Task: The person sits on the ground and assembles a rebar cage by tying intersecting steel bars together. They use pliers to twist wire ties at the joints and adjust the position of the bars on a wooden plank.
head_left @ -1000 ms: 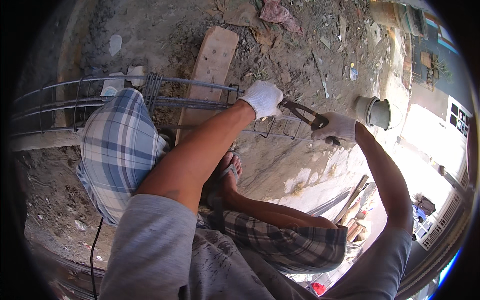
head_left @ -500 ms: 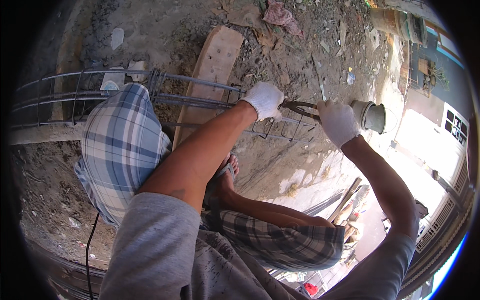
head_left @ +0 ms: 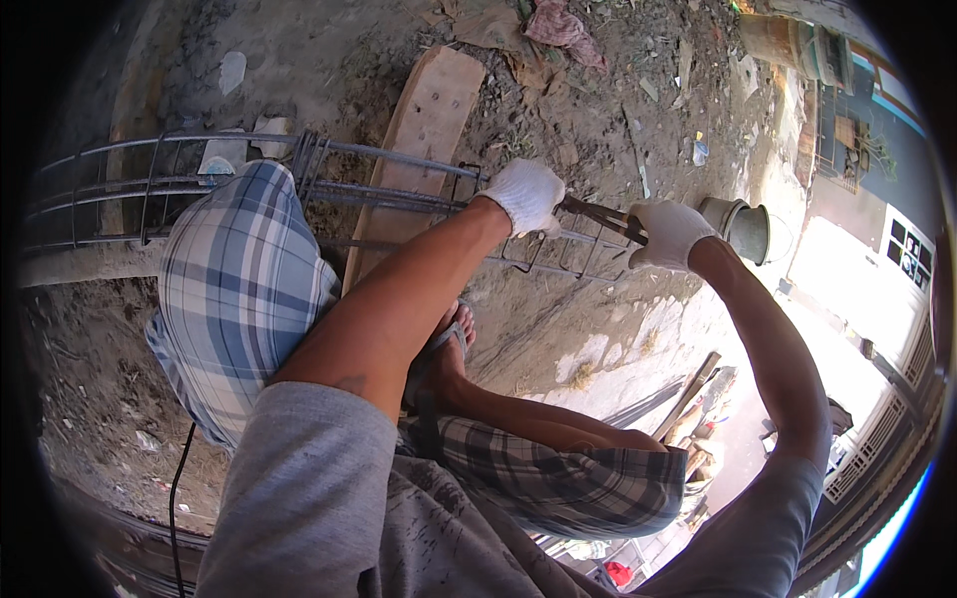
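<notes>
A long rebar cage (head_left: 399, 202), made of steel bars with square wire stirrups, runs from the left to just right of the middle. My left hand (head_left: 528, 194), in a white knit glove, is closed around bars near its right end, the fingertips mostly hidden. My right hand (head_left: 673, 234), gloved too, grips the handles of dark pincers (head_left: 608, 216). Their jaws reach to the bars beside my left hand; what they bite on is hidden. A wooden plank (head_left: 434, 100) lies beneath the cage.
Bare dirt with scraps surrounds the cage. Buckets (head_left: 748, 231) stand right of my right hand. My sandalled foot (head_left: 454, 334) is below the cage, and my plaid-covered knee (head_left: 244, 269) overlaps its left part. A black cable (head_left: 179, 488) hangs at lower left.
My right hand has turned and shifted slightly down and right, and the pincers have swung with it. Their handles look closer together. My left hand stays at nearly the same place.
</notes>
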Motion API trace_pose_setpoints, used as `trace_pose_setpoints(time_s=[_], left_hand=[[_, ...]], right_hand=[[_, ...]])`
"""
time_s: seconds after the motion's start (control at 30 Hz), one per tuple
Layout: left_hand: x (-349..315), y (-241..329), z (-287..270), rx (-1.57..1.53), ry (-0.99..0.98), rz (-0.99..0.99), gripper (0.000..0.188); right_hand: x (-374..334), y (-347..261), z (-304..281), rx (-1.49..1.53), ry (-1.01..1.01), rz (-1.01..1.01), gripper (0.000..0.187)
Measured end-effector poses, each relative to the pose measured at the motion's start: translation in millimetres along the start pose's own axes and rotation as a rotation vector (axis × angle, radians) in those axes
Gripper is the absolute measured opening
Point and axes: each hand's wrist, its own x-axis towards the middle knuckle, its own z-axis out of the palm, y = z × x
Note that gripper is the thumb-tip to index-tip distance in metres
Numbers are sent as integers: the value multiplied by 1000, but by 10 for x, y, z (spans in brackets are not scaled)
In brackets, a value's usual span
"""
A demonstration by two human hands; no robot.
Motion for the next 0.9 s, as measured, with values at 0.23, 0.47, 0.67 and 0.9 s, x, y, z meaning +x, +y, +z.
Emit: trace_pose_setpoints(time_s=[0.23, 0.47, 0.67, 0.9], left_hand=[[-6, 15, -47, -9, -17, -32, 54], [3, 37, -52, -38, 4, -58, 56], [-15, 39, -69, -24, -8, -31, 58], [-11, 35, -73, -9, -5, -24, 57]], right_hand=[[-87, 34, 120, 205, 49, 31, 50], [-183, -110, 443, -426, 485, 37, 41], [2, 171, 336, 587, -155, 263, 34], [-84, -16, 390, 25, 83, 125, 40]])
